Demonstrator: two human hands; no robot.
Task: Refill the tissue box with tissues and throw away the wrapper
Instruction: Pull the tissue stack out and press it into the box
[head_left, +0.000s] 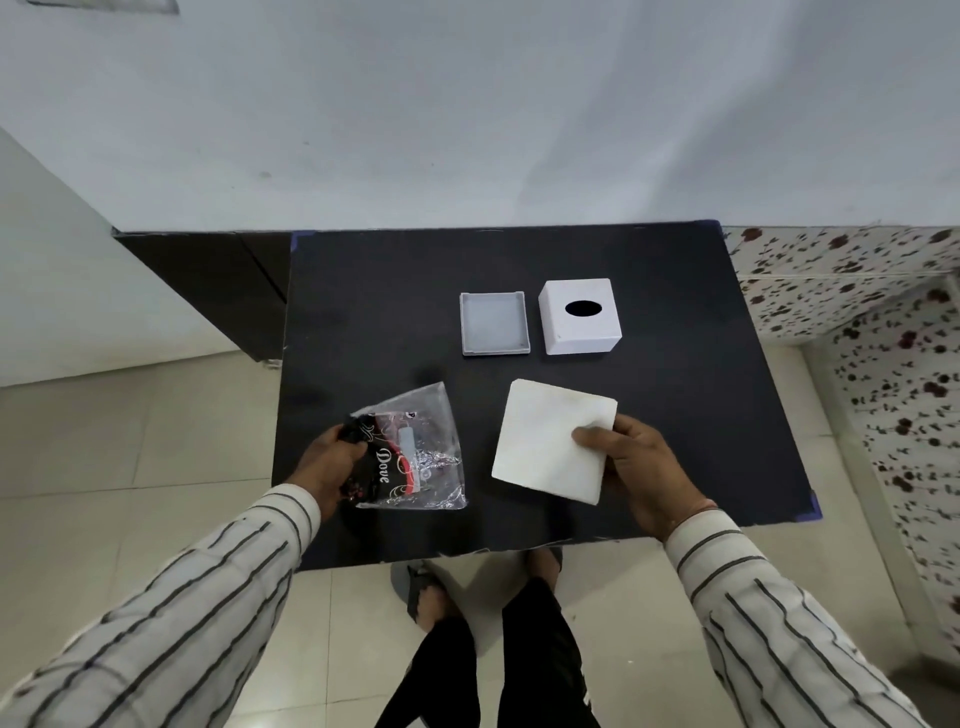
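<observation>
A white stack of tissues (545, 439) is held above the near part of the black table (363, 312); my right hand (641, 467) grips its right edge with the thumb on top. My left hand (332, 460) grips the left end of a crumpled clear plastic wrapper (415, 452) with black and red print. The wrapper looks empty. At the back of the table stands the white cube tissue box (579, 317) with a dark oval slot on top. Its grey tray-like base (494, 323) lies apart, just left of the box, open side up.
The table stands against a pale wall (467, 104). A dark low cabinet (208, 280) is at the left, a flower-patterned cloth (857, 312) at the right. Light floor tiles (130, 441) surround the table. My legs and a sandalled foot (426, 597) are at its near edge.
</observation>
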